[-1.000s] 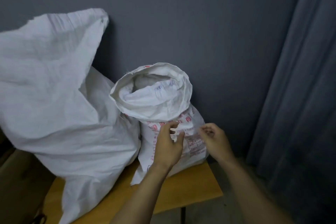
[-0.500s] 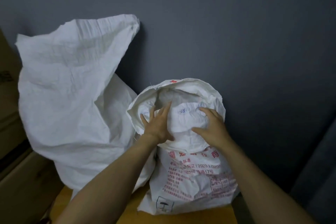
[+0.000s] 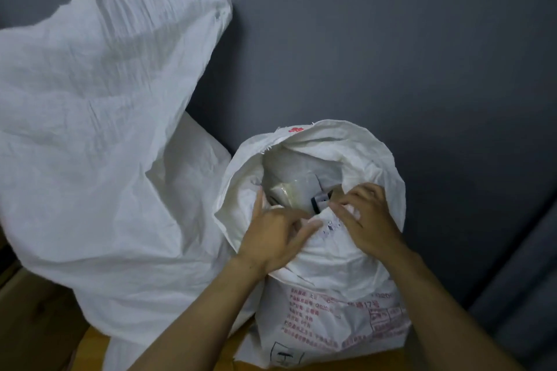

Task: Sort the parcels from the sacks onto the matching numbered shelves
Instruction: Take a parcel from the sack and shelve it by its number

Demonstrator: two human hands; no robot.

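Against grey wall (image 3: 391, 39), hands (image 3: 277, 238) (image 3: 367, 220) grip crinkled woven sack (image 3: 331, 268).

Dim, flat indoor light; soft shadows behind sacks (image 3: 99, 135); slight motion blur.

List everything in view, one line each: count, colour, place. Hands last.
large sack: one, white, left, against the wall
printed sack: one, white with red print, centre-right, mouth open
parcel: at least one visible, pale grey, inside the printed sack
table: one, yellow-brown, under both sacks
wall: one, dark grey, behind
curtain: one, grey, right edge
left hand: one, gripping the printed sack's near rim
right hand: one, gripping the same rim
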